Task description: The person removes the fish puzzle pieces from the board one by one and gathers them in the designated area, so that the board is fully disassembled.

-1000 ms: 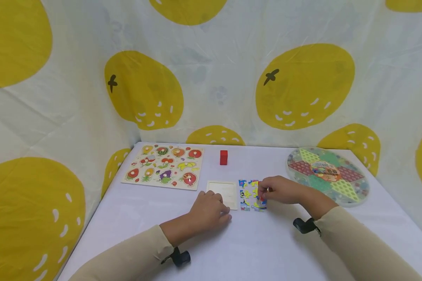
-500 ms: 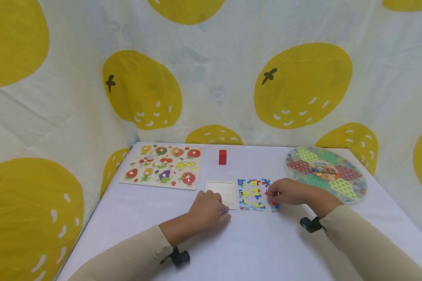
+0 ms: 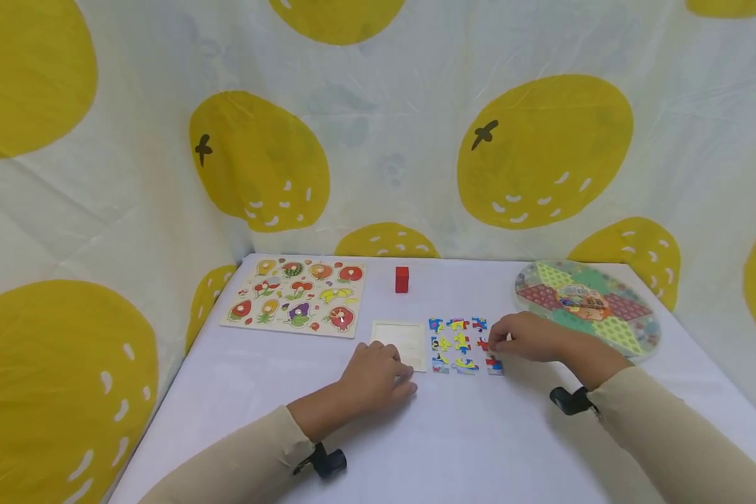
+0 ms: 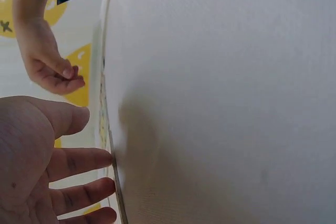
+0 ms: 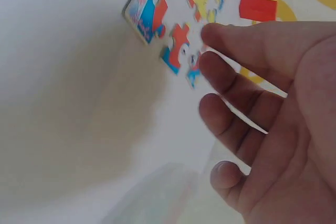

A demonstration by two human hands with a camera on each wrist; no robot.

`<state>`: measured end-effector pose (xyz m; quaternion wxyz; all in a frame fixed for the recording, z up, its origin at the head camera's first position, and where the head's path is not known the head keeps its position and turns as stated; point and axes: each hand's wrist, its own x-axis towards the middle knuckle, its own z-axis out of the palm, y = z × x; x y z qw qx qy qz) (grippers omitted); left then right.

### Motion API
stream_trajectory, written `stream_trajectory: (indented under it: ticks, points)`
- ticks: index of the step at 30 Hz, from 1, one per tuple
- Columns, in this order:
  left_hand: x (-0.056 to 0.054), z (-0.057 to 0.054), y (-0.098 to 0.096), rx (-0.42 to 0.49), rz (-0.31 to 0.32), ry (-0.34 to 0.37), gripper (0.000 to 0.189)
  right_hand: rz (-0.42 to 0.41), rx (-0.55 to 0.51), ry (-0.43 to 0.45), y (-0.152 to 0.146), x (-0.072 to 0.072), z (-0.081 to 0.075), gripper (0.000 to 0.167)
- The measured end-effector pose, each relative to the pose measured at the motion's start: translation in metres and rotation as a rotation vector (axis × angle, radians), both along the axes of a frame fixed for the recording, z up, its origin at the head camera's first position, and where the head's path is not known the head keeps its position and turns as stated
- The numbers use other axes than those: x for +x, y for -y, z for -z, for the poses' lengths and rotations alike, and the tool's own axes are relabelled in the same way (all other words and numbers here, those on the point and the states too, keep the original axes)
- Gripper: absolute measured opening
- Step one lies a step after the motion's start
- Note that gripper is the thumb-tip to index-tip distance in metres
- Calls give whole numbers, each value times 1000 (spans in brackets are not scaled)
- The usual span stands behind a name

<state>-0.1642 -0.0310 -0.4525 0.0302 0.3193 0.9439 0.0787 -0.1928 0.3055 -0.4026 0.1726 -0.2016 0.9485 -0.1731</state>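
Observation:
Several colourful jigsaw pieces [image 3: 463, 343] lie in three spaced columns on the white tabletop. My right hand [image 3: 524, 337] hovers at the right column, its fingertips by a red and blue piece [image 3: 482, 344]. In the right wrist view the right hand [image 5: 278, 103] has thumb and fingers apart with nothing between them, and a blue corner piece [image 5: 144, 11] lies nearby. My left hand [image 3: 376, 378] rests at the near edge of the shallow puzzle frame [image 3: 398, 326]. The left wrist view shows the left hand [image 4: 58, 166] with fingers extended, fingertips at the frame's edge.
A fruit puzzle board [image 3: 297, 297] lies at the back left. A red block [image 3: 402, 280] stands behind the puzzle frame. At the back right is a round Chinese checkers board [image 3: 586, 306], near my right forearm. A patterned curtain [image 3: 390, 140] bounds the table behind.
My right hand has moved right, and the right column of jigsaw pieces has shifted right, away from the middle one. The hand has let these pieces go. The left hand stays in place.

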Motion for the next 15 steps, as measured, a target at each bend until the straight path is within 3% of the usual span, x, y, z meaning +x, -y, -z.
stream_trajectory:
  ticks: [2, 5, 8, 11, 12, 13, 14, 15]
  points:
    - [2, 2, -27, 32, 118, 30, 41, 102, 18, -51, -36, 54, -15, 8]
    - [14, 5, -58, 106, 294, 98, 42, 213, 73, -175, -69, 157, -47, 14]
    - [28, 6, -61, 235, 489, 236, 38, 218, 164, -412, -63, 265, -86, 8]
    - [19, -3, -15, 471, 500, 356, 30, 34, 277, -711, -47, 271, -146, 37]
    - [20, -5, 8, 544, 470, 396, 26, 0, 318, -774, -39, 268, -167, 52]
    - [22, -7, 34, 609, 428, 417, 23, -34, 355, -826, -31, 263, -189, 66]
    - [27, -8, 63, 671, 377, 427, 21, -53, 391, -864, -22, 256, -210, 70]
    - [35, -10, 91, 686, 267, 433, 20, -68, 424, -892, -16, 248, -230, 73]
